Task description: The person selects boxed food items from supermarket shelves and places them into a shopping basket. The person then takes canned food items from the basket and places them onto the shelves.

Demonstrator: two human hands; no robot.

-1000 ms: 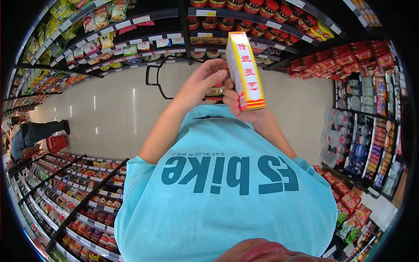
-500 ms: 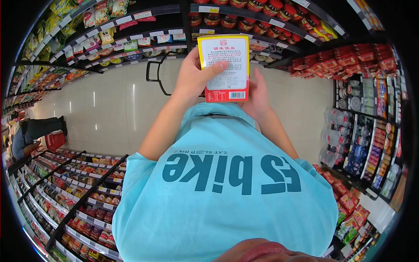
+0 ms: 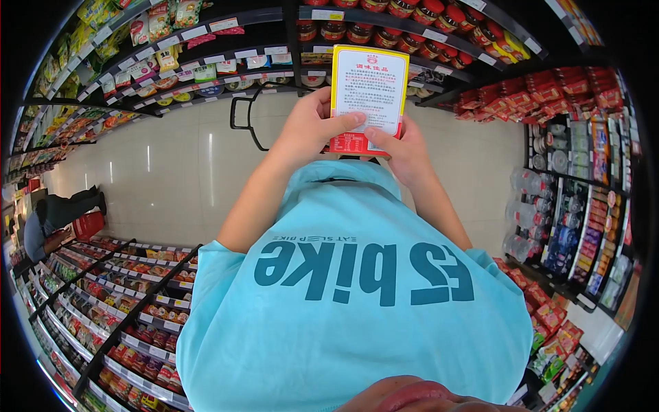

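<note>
At twelve o'clock, your left hand and right hand both hold the yellow-edged box, thumbs against its printed face.

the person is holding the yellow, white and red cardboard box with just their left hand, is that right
Not just the left hand: the head view shows the right hand also holding the yellow, white and red cardboard box.

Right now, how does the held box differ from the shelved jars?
The box is flat-sided; the jars are round. The left hand and right hand hold the box, while the jars stand on a shelf. The box's facing panel is mostly white; the jars have red lids. Both show red.
</note>
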